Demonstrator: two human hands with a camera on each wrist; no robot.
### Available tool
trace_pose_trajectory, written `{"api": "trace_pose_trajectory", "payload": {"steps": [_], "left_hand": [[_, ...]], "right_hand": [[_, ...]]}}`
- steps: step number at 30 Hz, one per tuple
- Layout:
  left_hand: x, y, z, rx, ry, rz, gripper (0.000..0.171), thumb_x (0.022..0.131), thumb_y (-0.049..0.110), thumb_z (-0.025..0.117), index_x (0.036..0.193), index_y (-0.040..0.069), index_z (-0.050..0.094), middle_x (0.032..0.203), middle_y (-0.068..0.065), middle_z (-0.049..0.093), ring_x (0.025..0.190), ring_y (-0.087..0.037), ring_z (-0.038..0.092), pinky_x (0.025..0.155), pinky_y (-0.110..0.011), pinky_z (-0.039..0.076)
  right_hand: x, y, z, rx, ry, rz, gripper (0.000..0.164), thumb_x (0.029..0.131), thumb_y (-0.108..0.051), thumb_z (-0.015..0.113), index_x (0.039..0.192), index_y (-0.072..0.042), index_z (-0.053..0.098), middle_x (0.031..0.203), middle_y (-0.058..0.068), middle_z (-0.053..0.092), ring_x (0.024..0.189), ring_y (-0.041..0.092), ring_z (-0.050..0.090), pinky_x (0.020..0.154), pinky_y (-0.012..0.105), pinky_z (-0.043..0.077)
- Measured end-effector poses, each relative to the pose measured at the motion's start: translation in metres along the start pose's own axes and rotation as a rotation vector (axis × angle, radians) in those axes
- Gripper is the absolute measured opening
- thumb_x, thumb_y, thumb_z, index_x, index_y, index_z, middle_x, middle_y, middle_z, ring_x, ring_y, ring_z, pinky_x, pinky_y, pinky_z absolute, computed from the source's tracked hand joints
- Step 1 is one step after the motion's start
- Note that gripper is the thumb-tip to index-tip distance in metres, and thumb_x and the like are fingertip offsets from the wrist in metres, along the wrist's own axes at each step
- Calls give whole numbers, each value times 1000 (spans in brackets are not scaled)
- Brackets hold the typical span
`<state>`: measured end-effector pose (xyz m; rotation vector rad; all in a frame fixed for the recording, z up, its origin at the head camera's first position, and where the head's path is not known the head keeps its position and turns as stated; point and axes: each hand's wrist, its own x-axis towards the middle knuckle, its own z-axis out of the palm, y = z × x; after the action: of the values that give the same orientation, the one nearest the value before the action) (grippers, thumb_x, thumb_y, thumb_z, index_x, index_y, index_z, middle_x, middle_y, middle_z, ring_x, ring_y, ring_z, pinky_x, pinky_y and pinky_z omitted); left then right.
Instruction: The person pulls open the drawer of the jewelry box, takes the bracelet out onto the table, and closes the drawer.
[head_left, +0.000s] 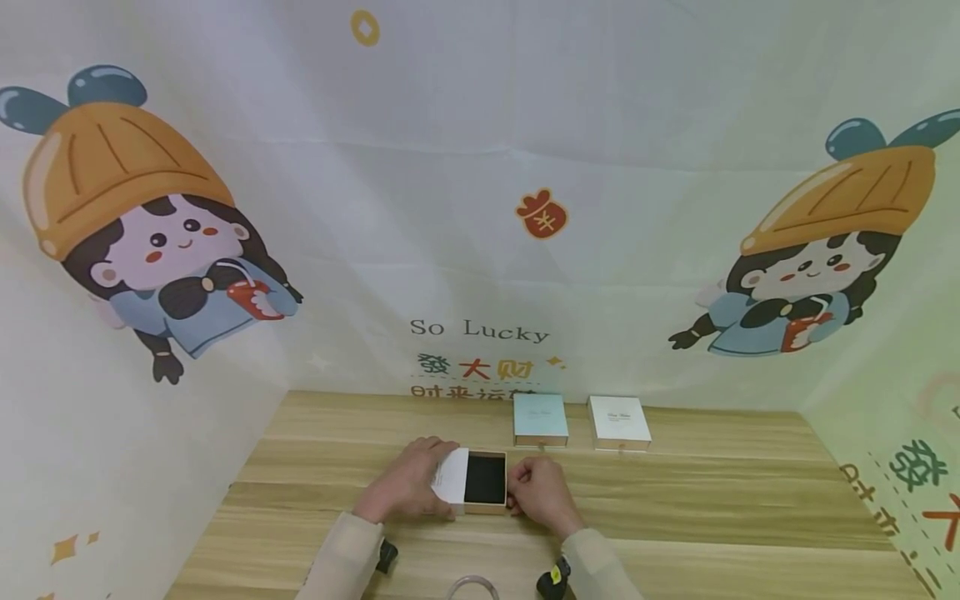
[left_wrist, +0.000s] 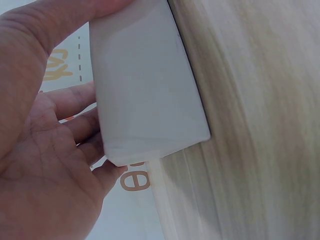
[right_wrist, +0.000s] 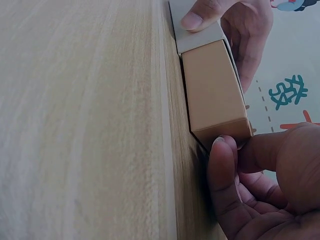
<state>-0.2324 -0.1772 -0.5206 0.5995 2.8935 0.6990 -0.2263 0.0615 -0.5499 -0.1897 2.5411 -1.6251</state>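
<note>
A white drawer-style gift box stands partly pulled apart on the table, ahead of me. My left hand (head_left: 408, 483) grips its white sleeve (head_left: 448, 477), with the thumb on the near side and the fingers at the far side. Out of the sleeve, to the right, sticks the tan drawer (right_wrist: 212, 87), its inside lined with a black pad (head_left: 486, 478). At the drawer's right end my right hand (head_left: 542, 492) pinches with thumb and forefinger, right against the end face. Whatever lies between those fingertips is hidden.
Behind the hands, a light blue box (head_left: 541, 419) and another white box (head_left: 619, 421) stand side by side near the table's back edge. A printed cloth (head_left: 480, 250) hangs behind the wooden table (head_left: 712, 500). A clear ring-shaped object (head_left: 472, 582) shows at the bottom edge.
</note>
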Motion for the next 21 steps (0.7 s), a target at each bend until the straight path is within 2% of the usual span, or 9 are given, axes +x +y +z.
{"api": "trace_pose_trajectory", "payload": {"steps": [21], "left_hand": [[0, 0, -2, -1, -1, 1, 104, 58, 30, 99, 148, 7, 52, 140, -15, 59, 131, -36, 53, 109, -54, 46]], "right_hand": [[1, -6, 11, 17, 10, -14, 9, 91, 5, 61, 83, 4, 65, 62, 6, 65, 49, 8, 61, 48, 26, 56]]}}
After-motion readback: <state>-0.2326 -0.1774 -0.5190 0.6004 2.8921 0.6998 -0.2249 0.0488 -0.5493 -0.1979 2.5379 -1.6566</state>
